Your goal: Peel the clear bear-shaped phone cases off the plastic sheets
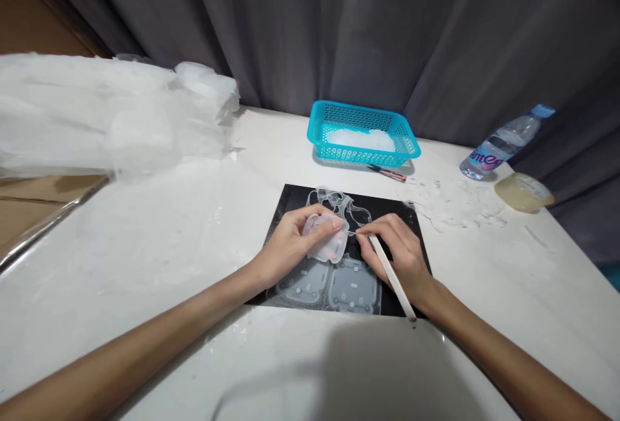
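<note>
My left hand (pixel 310 232) is closed on a translucent, frosted rubbery piece (pixel 325 250) with rounded edges, its thumb lying across the top. Opposite it, my right hand (pixel 398 254) grips a slim white stick-like tool (pixel 393 279), which slants back toward the table's near side. The right fingertips pinch close to the piece's right edge, where a thin pale strand shows; whether it is trimming or the tool's tip I cannot tell. Both hands are over a black mat (pixel 276 227). Below them on the mat lies a sheet of moulded translucent pieces (pixel 356 285).
Thin clear offcuts (pixel 334 198) curl at the mat's back. A turquoise basket (pixel 317 140) holds white pieces, with a pinkish pen-like tool (pixel 387 173) before it. Scraps (pixel 455 205), a bottle (pixel 504 143) and a tape roll (pixel 523 194) are right; stacked translucent sheets (pixel 106 117) left.
</note>
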A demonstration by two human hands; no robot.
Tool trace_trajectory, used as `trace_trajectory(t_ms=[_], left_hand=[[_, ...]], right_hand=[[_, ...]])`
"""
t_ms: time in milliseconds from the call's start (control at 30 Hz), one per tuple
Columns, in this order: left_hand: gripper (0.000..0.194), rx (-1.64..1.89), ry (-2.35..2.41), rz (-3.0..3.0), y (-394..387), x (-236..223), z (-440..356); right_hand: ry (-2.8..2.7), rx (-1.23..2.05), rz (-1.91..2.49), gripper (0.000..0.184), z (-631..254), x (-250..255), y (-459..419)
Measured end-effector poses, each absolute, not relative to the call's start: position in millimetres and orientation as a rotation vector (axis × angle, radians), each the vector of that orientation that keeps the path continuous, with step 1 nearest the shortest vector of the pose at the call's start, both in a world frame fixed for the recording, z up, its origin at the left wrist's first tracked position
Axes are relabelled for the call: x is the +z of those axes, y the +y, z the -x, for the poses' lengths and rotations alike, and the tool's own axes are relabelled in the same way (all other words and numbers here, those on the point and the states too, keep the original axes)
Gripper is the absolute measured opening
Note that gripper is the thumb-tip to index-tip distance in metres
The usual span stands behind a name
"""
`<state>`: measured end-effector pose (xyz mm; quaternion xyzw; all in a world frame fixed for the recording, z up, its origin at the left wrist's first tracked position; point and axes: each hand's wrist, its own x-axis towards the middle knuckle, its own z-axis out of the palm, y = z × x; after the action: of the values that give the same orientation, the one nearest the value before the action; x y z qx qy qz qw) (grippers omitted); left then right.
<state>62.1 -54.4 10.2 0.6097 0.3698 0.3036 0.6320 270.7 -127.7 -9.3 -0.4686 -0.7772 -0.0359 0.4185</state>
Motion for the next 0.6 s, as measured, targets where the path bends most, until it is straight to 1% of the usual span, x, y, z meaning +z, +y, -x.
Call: trace_trajectory(t_ms=[200, 400, 467, 567, 600], left_hand=[[0.032, 0.666, 0.791, -1.434, -53.5, 8.8, -60.7], [0.03, 0.669, 0.791, -1.555, -52.6, 7.4, -61.2], [0.029, 0.671, 0.796, -1.605, -52.3, 7.5, -61.1], [0.027, 0.662, 0.793, -1.682, -51.6, 8.2, -60.5], [0.026, 0.66, 0.79, -1.705, -51.5, 8.4, -60.3]], right_hand=[[-1.837, 0.17, 1.209, 0.018, -274.5, -5.5, -126.1], [-1.914, 0.378, 1.151, 0.023, -278.9, -4.1, -120.2], [-1.924, 0.449, 1.126, 0.017, -279.5, -3.7, -119.0], [-1.895, 0.547, 1.139, 0.002, -279.8, -1.6, -118.5], [-1.884, 0.572, 1.143, 0.004, -279.7, -0.9, -118.7]])
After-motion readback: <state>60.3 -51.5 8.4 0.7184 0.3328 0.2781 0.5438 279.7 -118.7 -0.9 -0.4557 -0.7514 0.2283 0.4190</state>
